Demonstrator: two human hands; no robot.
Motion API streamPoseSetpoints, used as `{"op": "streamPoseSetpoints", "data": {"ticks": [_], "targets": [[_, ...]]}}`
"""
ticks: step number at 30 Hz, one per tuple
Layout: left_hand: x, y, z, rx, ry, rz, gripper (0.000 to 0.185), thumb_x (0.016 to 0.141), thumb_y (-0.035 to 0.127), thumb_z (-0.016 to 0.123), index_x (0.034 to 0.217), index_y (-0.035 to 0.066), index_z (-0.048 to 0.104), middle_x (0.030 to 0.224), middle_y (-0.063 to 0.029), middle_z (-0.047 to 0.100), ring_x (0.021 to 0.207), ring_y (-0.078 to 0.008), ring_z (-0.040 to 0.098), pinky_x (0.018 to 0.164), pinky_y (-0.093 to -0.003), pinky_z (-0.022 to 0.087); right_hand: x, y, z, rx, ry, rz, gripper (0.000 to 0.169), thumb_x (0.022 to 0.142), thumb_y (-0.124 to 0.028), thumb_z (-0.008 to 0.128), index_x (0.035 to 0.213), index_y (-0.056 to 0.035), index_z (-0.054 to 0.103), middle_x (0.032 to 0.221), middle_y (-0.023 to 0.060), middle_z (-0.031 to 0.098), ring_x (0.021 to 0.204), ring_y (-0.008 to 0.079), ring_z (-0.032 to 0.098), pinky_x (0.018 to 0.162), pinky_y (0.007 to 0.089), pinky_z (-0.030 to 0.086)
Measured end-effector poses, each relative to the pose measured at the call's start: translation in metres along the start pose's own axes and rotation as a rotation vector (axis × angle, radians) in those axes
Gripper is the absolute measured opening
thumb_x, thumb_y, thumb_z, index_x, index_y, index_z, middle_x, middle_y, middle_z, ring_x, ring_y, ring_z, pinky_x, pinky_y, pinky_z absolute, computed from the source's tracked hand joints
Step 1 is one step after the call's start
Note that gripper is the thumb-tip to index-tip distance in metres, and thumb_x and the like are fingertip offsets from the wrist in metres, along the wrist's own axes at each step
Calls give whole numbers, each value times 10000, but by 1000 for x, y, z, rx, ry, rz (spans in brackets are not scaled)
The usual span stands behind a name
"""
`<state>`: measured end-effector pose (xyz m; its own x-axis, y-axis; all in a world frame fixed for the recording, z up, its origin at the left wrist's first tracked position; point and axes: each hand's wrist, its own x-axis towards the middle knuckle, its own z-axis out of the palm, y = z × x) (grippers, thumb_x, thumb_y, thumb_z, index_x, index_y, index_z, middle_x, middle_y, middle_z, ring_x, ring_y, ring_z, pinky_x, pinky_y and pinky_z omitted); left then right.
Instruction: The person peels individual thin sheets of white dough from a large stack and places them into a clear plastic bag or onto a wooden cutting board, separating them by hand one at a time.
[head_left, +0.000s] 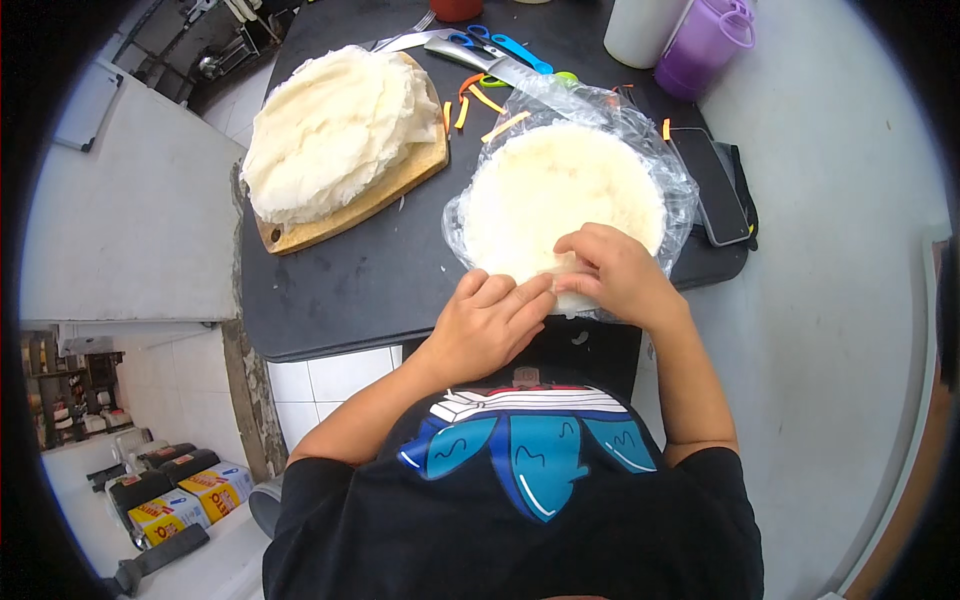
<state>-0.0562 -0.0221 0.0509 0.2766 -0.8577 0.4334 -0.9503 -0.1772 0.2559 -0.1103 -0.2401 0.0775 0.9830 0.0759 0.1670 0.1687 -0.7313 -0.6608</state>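
Observation:
Before me lies a round stack of thin, pale dough wrappers (559, 187), resting on crumpled clear plastic film (679, 187). My right hand (619, 274) is at the stack's near edge, with thumb and forefinger pinching a thin edge of the top wrapper. Beside it, my left hand (499, 315) lays its fingers on the same near edge, its fingertips almost meeting the right thumb. Whether the left thumb grips anything underneath is hidden. To the left, a taller pile of loose, ragged-edged wrappers (337, 135) covers most of a wooden cutting board (375, 202).
Beyond the stack lie a kitchen knife (517, 73), blue-handled scissors (487, 41), a fork (424, 22) and several orange strips (504, 127). A smartphone (711, 187) rests near the black table's (337, 300) right edge. A purple container (701, 52) stands by the wall.

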Motion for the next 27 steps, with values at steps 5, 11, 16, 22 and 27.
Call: {"op": "streamPoseSetpoints", "data": {"ticks": [5, 11, 16, 22, 27], "targets": [[-3, 0, 2, 26, 34, 17, 382, 727, 184, 730, 1083, 92, 626, 1210, -26, 620, 854, -175, 540, 799, -347, 390, -1, 7, 3, -26, 57, -39, 88, 773, -72, 683, 831, -35, 627, 797, 111, 567, 758, 301, 573, 675, 374, 457], [-2, 0, 1, 22, 24, 18, 389, 714, 190, 740, 1076, 95, 634, 1205, -30, 619, 876, -172, 543, 829, -351, 386, 12, 3, 6, -12, 233, 131, 80, 800, -112, 665, 820, -46, 624, 784, 140, 578, 785, 334, 587, 694, 402, 464], [-1, 0, 0, 43, 7, 22, 390, 720, 206, 737, 1083, 104, 636, 1212, -32, 609, 922, -176, 540, 849, -361, 379, 18, 10, 4, 30, 288, 178, 85, 804, -106, 665, 850, -48, 622, 787, 145, 576, 799, 335, 593, 703, 398, 467], [-10, 6, 3, 127, 62, -102, 459, 717, 217, 736, 1153, 117, 631, 1244, -35, 598, 942, -186, 536, 856, -362, 370, 16, -3, 10, -108, 134, -74, 124, 770, -114, 694, 857, -78, 614, 807, 94, 551, 846, 308, 594, 711, 404, 480], [-11, 4, 3, 105, 70, -95, 456, 719, 201, 737, 1153, 107, 633, 1241, -35, 607, 911, -193, 541, 844, -364, 368, 25, -3, 18, -223, 72, -182, 134, 764, -116, 674, 865, -83, 592, 768, 77, 522, 818, 284, 597, 675, 396, 493]]}}
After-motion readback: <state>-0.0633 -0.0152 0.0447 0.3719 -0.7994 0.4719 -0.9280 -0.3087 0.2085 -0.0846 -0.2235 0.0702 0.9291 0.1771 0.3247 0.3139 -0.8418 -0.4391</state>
